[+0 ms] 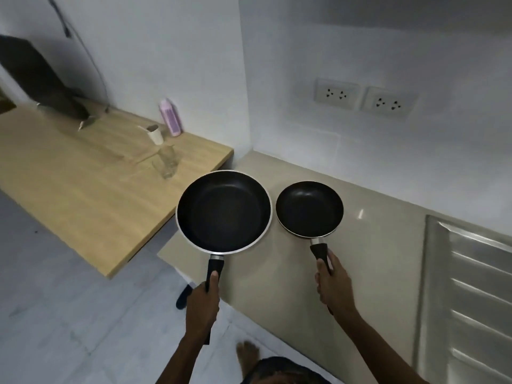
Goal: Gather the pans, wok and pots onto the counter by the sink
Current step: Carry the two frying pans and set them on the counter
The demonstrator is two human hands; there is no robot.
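I hold two black non-stick frying pans by their black handles. The large pan [224,212], with a pale metal rim, is in my left hand [202,309] and hangs over the left end of the beige counter [368,245]. The small pan [309,208] is in my right hand [333,284], above the counter's middle. Whether either pan touches the counter I cannot tell. The steel sink drainboard [476,286] lies at the right end of the counter.
A wooden table [83,184] stands to the left with a clear glass [166,162], a white cup [155,133], a pink bottle [170,117] and a dark monitor [36,79]. Two wall sockets [363,97] sit above the counter. My foot [248,354] is on the tiled floor.
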